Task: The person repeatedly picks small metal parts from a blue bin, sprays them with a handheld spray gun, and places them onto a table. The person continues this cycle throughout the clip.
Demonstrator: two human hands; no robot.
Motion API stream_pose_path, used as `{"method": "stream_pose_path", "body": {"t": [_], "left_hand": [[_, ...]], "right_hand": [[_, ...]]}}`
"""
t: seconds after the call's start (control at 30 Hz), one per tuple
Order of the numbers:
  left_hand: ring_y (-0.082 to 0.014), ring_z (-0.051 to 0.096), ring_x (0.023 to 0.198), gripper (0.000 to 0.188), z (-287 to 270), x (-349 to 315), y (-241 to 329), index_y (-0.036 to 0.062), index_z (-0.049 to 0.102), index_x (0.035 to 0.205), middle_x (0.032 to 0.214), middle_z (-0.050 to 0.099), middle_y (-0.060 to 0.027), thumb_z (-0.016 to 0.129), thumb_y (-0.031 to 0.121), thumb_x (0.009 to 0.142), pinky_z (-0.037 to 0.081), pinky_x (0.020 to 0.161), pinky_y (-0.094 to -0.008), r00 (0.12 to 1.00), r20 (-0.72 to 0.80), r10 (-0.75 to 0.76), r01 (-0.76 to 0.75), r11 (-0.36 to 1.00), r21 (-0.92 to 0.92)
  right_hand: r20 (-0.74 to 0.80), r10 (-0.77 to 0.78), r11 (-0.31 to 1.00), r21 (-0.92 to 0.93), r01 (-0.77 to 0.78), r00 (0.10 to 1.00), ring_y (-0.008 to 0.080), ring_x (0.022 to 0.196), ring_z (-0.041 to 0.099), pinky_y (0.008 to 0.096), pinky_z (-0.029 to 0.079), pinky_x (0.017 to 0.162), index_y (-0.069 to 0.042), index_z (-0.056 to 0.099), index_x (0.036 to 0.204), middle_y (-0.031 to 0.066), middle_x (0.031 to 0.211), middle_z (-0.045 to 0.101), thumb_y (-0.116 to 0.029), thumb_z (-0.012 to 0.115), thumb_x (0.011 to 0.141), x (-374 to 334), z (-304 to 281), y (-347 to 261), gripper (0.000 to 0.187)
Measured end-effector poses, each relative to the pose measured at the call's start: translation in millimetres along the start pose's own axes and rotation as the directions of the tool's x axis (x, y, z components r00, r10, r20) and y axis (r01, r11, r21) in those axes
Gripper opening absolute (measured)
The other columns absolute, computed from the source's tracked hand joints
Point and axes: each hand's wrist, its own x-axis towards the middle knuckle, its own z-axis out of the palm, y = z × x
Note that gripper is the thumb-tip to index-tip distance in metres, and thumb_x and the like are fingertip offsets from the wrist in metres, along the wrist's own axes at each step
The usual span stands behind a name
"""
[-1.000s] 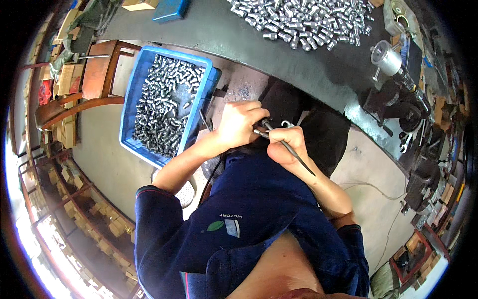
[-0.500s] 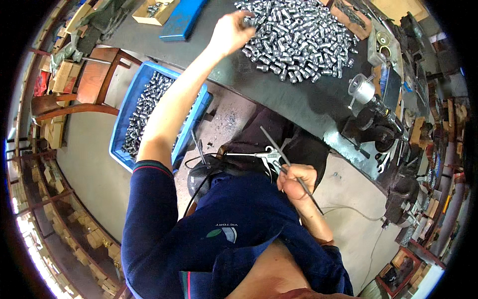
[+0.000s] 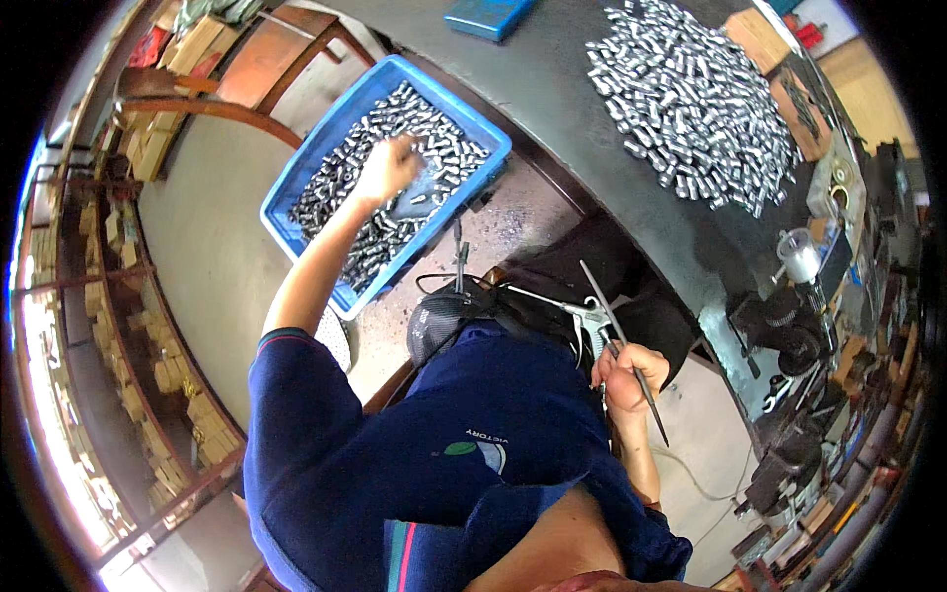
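Observation:
My left hand (image 3: 388, 170) is over the blue plastic bin (image 3: 296, 183), its fingers curled in toward the small metal fittings (image 3: 380, 232) inside. Whether a fitting is in those fingers is hidden and blurred. In front of my body, my right hand (image 3: 629, 380) is closed around a slender dark file (image 3: 617, 321) that slants up to the left and tapers to a point below the hand. Just beyond these fingers is a silver air blow gun (image 3: 592, 321) with a long thin nozzle; I cannot tell if the hand also grips it.
A large heap of shiny metal fittings (image 3: 691, 109) covers part of the dark workbench (image 3: 552, 99). A blue flat box (image 3: 488, 15) lies near it. A bench vise (image 3: 789, 340) stands at the right. A wooden chair (image 3: 266, 74) is beyond the bin.
My left hand has moved from the heap on the bench down to the blue bin. My view has swung left. The right hand still holds the file near my body.

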Motion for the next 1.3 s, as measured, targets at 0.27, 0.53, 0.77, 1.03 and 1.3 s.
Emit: {"method": "stream_pose_path", "body": {"t": [0.27,0.53,0.77,1.03,1.3], "left_hand": [[-0.0336,0.062,0.082,0.024,59,-40,-84,0.0067,0.063,0.093,0.086,0.063,-0.0177,0.059,0.012,0.069,0.049,0.074,-0.0423,0.997,0.073,-0.029,-0.011,0.872,0.489],[-0.0333,0.065,0.072,0.014,74,-11,-81,0.0056,0.065,0.073,0.075,0.065,-0.0176,0.061,0.016,0.064,0.052,0.063,-0.0414,0.964,0.234,-0.127,-0.093,0.663,0.743],[-0.0219,0.06,0.056,0.028,12,-28,-6,-0.0017,0.063,0.083,0.068,0.062,-0.014,0.062,0.021,0.066,0.05,0.057,-0.0329,0.973,0.028,-0.229,0.227,0.971,0.08],[-0.0203,0.058,0.048,0.025,54,-72,153,-0.0072,0.059,0.093,0.056,0.058,-0.0105,0.055,0.013,0.078,0.049,0.049,-0.0284,0.749,0.653,0.111,0.563,0.414,-0.716],[-0.0237,0.057,0.044,0.035,103,-87,170,-0.0049,0.059,0.089,0.053,0.054,-0.0105,0.054,0.029,0.088,0.05,0.042,-0.034,0.568,0.793,0.221,0.762,0.223,-0.608]], "right_hand": [[0.036,0.0,0.995,-0.103,0.004,0.999,0.0129,0.043,0.047,0.0237,0.036,0.04,-0.004,0.032,0.055,0.0049,0.052,0.045,0.004,0.052,0.073,5,8,0,0.028],[-0.062,0.018,0.998,-0.055,-0.022,0.998,0.0123,0.041,0.039,0.0249,0.034,0.036,-0.006,0.031,0.051,0.0057,0.048,0.04,-0.038,0.071,0.075,1,16,3,0.057],[-0.037,-0.059,0.976,-0.214,0.05,0.998,0.0095,0.043,0.03,0.023,0.027,0.04,-0.004,0.027,0.053,0.0026,0.049,0.033,0.011,0.05,0.063,-1,3,18,0.028],[0.089,-0.094,0.952,-0.284,0.116,0.992,0.0079,0.041,0.033,0.0233,0.029,0.039,-0.005,0.023,0.053,-0.0002,0.047,0.032,0.006,0.051,0.066,15,10,-11,0.033],[0.102,-0.11,0.955,-0.265,0.134,0.989,0.0093,0.041,0.036,0.0255,0.026,0.04,-0.005,0.025,0.054,0.0015,0.047,0.033,-0.01,0.057,0.068,13,-12,3,0.035]]}}
